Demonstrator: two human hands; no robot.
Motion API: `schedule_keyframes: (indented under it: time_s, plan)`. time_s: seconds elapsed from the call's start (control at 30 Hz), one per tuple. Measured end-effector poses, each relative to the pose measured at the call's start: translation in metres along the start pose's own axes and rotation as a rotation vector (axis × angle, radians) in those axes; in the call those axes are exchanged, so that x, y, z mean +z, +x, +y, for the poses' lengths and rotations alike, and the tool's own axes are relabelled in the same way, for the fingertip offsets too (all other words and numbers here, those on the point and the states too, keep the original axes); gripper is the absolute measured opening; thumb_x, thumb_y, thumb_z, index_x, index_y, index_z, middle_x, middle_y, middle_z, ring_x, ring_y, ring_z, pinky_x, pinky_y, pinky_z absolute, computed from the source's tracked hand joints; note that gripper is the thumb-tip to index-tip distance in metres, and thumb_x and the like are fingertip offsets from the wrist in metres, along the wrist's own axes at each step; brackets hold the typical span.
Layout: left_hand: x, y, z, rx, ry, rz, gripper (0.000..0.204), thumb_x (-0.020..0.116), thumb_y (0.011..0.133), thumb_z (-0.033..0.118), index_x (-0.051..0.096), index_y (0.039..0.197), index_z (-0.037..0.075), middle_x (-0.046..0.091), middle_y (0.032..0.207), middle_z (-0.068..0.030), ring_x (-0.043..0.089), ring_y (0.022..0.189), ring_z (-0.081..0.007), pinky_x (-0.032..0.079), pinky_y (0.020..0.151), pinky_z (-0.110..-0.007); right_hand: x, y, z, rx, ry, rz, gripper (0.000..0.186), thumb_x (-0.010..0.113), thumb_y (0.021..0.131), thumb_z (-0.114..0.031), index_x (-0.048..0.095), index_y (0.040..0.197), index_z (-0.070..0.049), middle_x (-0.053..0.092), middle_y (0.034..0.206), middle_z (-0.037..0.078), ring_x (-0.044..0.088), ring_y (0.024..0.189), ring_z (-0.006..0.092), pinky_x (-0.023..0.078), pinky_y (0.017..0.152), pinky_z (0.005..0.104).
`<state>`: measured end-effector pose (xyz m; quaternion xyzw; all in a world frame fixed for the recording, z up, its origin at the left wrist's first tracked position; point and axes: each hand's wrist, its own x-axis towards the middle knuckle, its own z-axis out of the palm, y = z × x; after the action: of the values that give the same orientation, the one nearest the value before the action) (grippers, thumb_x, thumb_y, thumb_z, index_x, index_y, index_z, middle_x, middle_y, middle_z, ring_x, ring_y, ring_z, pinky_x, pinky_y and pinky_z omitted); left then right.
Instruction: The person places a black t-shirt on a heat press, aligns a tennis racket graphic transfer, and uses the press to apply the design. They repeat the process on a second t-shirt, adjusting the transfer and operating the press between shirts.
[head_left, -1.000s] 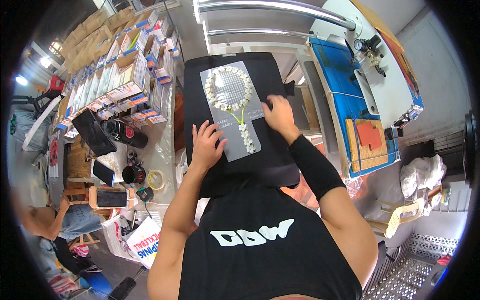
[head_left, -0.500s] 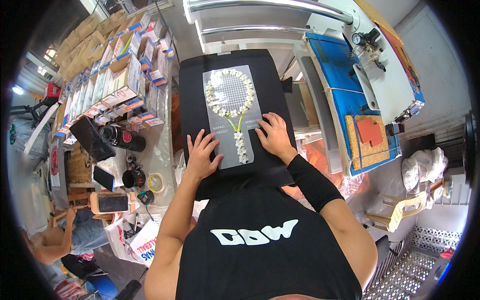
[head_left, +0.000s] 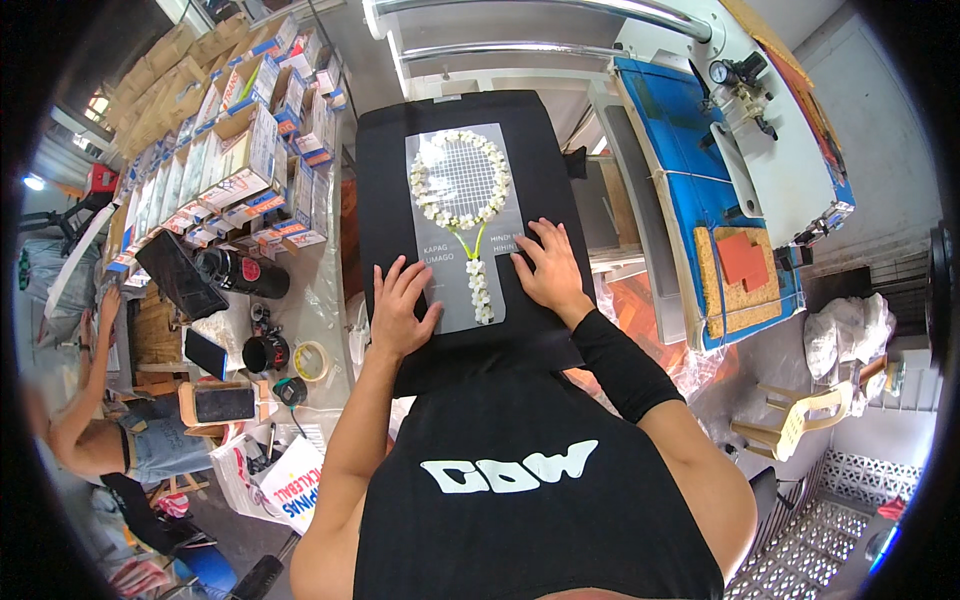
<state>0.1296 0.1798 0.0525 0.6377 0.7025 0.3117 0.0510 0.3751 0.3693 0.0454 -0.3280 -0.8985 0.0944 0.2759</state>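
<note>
Pressing flat: both hands are palm-down, fingers spread wide, gripping nothing. Left hand sits on the black shirt at the lower-left edge of the transfer sheet, fingertips just over the sheet's edge. Right hand sits at the sheet's lower-right edge, fingertips on the sheet.

One transfer sheet, grey, lying centred on the shirt, which is stretched over a press board. Print on it: a round flower ring with a grid inside, green stem, and a flower handle running down between the two hands. One black shirt on the board; its near edge hangs toward the person's chest.

Edges and room:
- Black margin shows on the shirt left, right and above the sheet; the top margin is free of hands.
- Left of the board: cluttered table close alongside, with rows of small boxes toward its far edge, one black bottle lying on its side, one tape roll and one phone near its front edge.
- Right of the board: a gap, then a blue press plate with one orange pad near its front corner.
- Far side: two metal bars of the machine frame beyond the board's top edge.

Another person's arm shows at the far left, well apart. One plastic chair stands at lower right.
</note>
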Motion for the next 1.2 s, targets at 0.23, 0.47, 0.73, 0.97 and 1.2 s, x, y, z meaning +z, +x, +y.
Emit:
schedule_keyframes:
  time_s: [0.23, 0.47, 0.73, 0.97, 1.2]
  plan:
    - [-0.003, -0.001, 0.000, 0.040, -0.004, -0.014, 0.047, 0.083, 0.078, 0.024, 0.072, 0.121, 0.009, 0.060, 0.143, -0.0102, 0.042, 0.145, -0.0381, 0.019, 0.123, -0.065, 0.003, -0.002, 0.004, -0.014, 0.032, 0.028, 0.032, 0.076, 0.087, -0.016, 0.072, 0.117, -0.008, 0.060, 0.134, 0.020, 0.053, 0.134, 0.0413, 0.038, 0.117, 0.0580]
    - [0.000, 0.000, -0.001, 0.021, 0.017, 0.033, 0.045, 0.083, 0.078, 0.025, 0.073, 0.119, 0.009, 0.061, 0.141, -0.0093, 0.042, 0.145, -0.0381, 0.019, 0.123, -0.065, 0.007, -0.001, 0.005, 0.014, 0.003, 0.070, 0.027, 0.072, 0.091, -0.018, 0.073, 0.116, -0.008, 0.060, 0.134, 0.019, 0.051, 0.135, 0.0409, 0.034, 0.120, 0.0578]
    - [0.004, -0.001, -0.007, 0.036, -0.002, 0.023, 0.043, 0.083, 0.078, 0.024, 0.072, 0.117, 0.009, 0.063, 0.137, -0.0084, 0.045, 0.143, -0.0375, 0.023, 0.121, -0.068, 0.011, -0.005, 0.011, 0.006, 0.025, 0.073, 0.024, 0.072, 0.091, -0.018, 0.074, 0.112, -0.007, 0.064, 0.128, 0.018, 0.056, 0.131, 0.0393, 0.037, 0.117, 0.0573]
    - [0.006, -0.002, -0.008, 0.025, -0.015, 0.024, 0.043, 0.083, 0.080, 0.023, 0.071, 0.120, 0.010, 0.062, 0.142, -0.0084, 0.045, 0.145, -0.0366, 0.022, 0.122, -0.065, 0.014, -0.002, 0.013, -0.001, 0.011, 0.096, 0.023, 0.074, 0.090, -0.018, 0.074, 0.111, -0.009, 0.065, 0.128, 0.016, 0.058, 0.128, 0.0383, 0.040, 0.115, 0.0561]
    - [0.006, -0.003, -0.007, 0.021, 0.004, 0.023, 0.043, 0.081, 0.081, 0.024, 0.072, 0.121, 0.011, 0.062, 0.142, -0.0089, 0.043, 0.146, -0.0375, 0.020, 0.123, -0.065, 0.009, -0.004, 0.006, 0.002, -0.104, 0.124, 0.019, 0.075, 0.087, -0.019, 0.078, 0.105, -0.012, 0.065, 0.114, 0.011, 0.059, 0.115, 0.0332, 0.041, 0.109, 0.0528]
